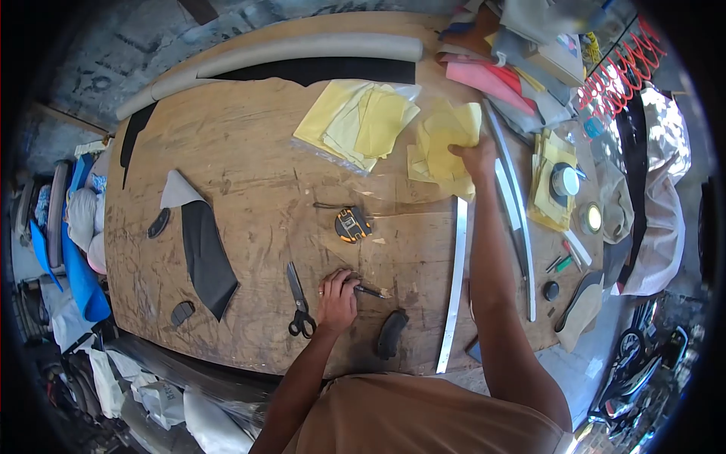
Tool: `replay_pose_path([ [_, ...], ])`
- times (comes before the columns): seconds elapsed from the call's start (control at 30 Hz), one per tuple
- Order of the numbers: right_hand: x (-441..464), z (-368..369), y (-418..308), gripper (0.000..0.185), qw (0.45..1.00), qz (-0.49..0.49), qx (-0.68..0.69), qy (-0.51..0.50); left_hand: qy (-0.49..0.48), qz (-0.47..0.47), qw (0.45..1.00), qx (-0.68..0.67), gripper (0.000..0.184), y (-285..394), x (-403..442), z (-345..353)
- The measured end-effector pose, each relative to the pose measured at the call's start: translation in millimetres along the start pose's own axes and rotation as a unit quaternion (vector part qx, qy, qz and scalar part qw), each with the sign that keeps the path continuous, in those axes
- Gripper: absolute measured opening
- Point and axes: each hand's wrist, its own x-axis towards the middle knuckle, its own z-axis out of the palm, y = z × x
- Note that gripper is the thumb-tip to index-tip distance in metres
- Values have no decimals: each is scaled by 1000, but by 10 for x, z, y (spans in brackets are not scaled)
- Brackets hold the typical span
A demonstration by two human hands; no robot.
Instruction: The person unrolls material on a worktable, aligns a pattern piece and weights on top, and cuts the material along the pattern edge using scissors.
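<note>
My right hand (476, 157): clamped on yellow sheets (437, 144).
My left hand (338, 300): curled at dark pen (369, 290); grip unclear.
White-topped tub (565, 181): contents indiscernible.

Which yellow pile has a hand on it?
The middle pile, with the right hand on it. The left pile is untouched; the right pile has a container on top.

Counter (257, 136): roll (302, 57) along far edge. Before it, right of centre, first sheet stack (355, 125); second sheet stack (427, 163) just right of that, right hand (475, 159) on it. Mid-counter: tape measure (352, 225). Nearer: left hand (339, 301), scissors (297, 303) just left, pen (370, 290) at its right. Metal strip (454, 287) runs from second stack toward near edge. Left side: material piece (206, 257). Right side: jar (565, 181) on further sheets (542, 198).
</note>
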Motion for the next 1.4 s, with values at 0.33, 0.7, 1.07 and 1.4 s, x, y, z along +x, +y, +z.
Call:
replay_pose_path([
  [0.33,471,763,-1128,47,888,83,437,-113,-5,1,1000,5,37,-41,-29,18],
  [0.7,179,2124,-800,77,939,261,-205,91,12,6,1000,-7,36,-7,1,10],
  [1.07,373,2356,-783,37,941,303,-94,119,17,25,1000,9,34,-9,12,70],
  [1.4,517,61,340,56,960,127,229,-99,21,26,999,13,30,19,-15,62],
])
